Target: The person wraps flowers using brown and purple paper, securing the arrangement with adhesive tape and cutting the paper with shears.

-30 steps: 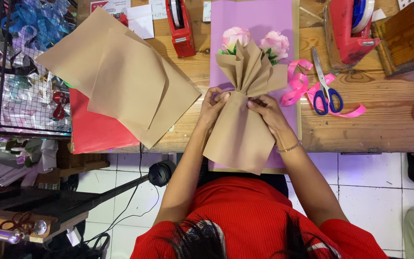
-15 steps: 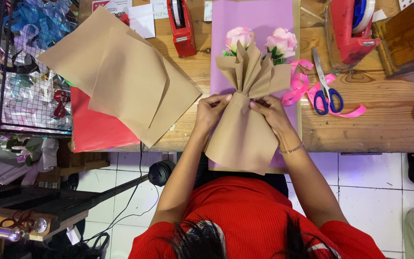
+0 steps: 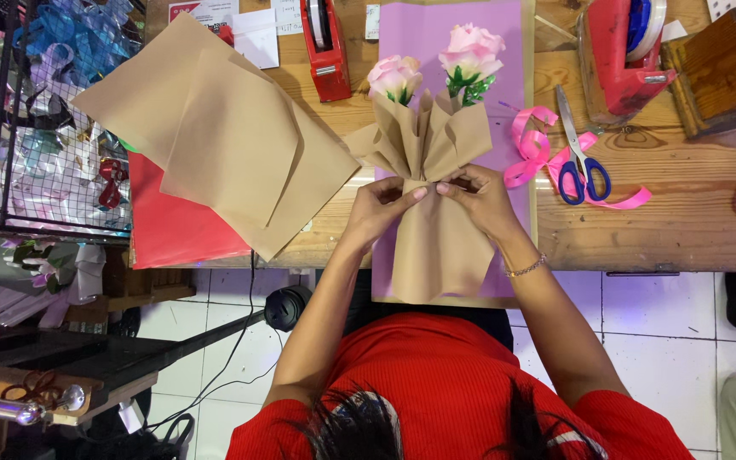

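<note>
On the wooden table (image 3: 683,213), a bouquet is being gathered at its waist.

Over a lilac sheet (image 3: 513,51) lies the kraft paper wrap (image 3: 436,247) holding two pink roses (image 3: 470,47); left hand (image 3: 381,209) and right hand (image 3: 479,198) pinch its neck closed. Next seems a binding, which needs one hand freed for the pink ribbon (image 3: 531,153) near the blue scissors (image 3: 579,162).

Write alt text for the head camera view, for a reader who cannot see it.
Two hands, the left hand and the right hand, pinch the gathered waist of a brown paper wrap around two pink roses on a wooden table. Blue-handled scissors, pink ribbon and loose brown sheets lie alongside.
</note>
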